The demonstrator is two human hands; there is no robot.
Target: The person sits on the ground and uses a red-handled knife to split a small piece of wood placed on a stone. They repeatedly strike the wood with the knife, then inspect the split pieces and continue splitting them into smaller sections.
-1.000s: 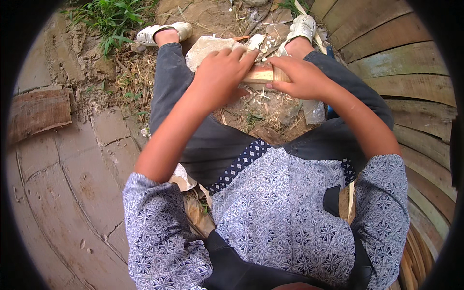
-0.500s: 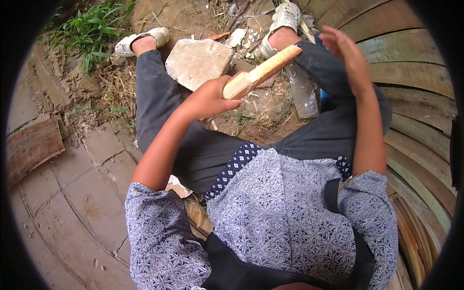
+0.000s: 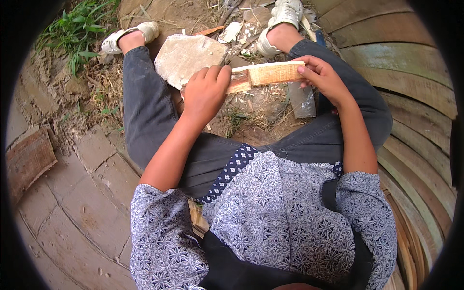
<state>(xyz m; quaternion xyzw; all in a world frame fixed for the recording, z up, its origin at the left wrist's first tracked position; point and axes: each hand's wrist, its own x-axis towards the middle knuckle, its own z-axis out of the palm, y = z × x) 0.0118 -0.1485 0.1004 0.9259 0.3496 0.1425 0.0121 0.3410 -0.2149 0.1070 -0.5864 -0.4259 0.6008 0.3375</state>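
Note:
A short, pale wooden block (image 3: 275, 74) spans the space between my hands, lying almost level from left to right. A step or notch with darker, rough wood shows in it near my left hand. My left hand (image 3: 205, 94) is closed over the block's left end and hides that end. At the other end, my right hand (image 3: 324, 79) pinches the block between thumb and fingers. Behind my left hand lies a large, flat-topped pale stone (image 3: 186, 55) on the ground between my legs.
Wood chips (image 3: 232, 31) litter the soil beyond the stone. A grey, shiny flat piece (image 3: 302, 99) lies beside my right leg. Curved wooden planks (image 3: 406, 72) line the right side. Paving slabs (image 3: 87, 203) and a brown curved piece (image 3: 31, 162) are at left, green grass (image 3: 77, 29) far left.
My right hand, raised and apart before, has come down and taken hold of the block's right end. The block has swung from a steep slant to nearly level, and my left hand has turned over it.

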